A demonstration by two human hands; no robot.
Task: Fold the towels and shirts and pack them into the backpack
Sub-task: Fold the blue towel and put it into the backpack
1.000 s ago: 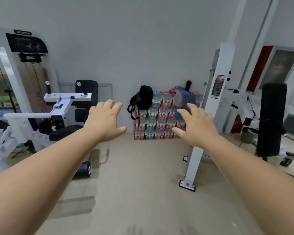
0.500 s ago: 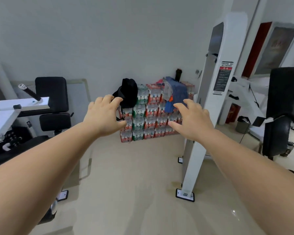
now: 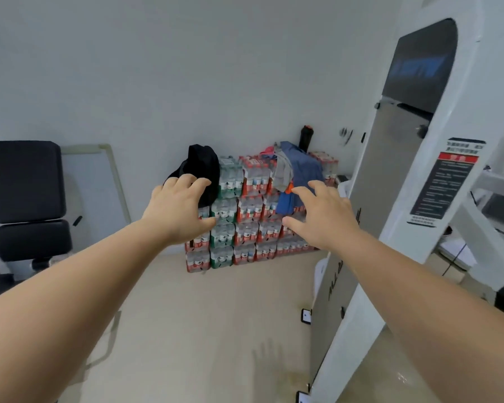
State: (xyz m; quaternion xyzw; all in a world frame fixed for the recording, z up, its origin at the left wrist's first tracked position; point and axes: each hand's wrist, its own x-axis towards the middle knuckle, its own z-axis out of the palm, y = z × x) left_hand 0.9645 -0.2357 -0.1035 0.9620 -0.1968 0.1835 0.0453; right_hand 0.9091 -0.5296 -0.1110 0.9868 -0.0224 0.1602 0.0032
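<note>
Head view: left hand (image 3: 178, 212), right hand (image 3: 325, 218) spread, empty; backpack (image 3: 204, 165) beyond left, clothes (image 3: 303, 168) beyond right.

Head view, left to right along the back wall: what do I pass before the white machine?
Black padded seat → leaning white board → black backpack → clothes pile.

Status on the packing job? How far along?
Done: nothing; the clothes lie heaped, unfolded, on the bottle packs, the backpack at their left end. In hand: nothing; left hand and right hand reach forward, open, empty. Left: all folding and packing.
</note>
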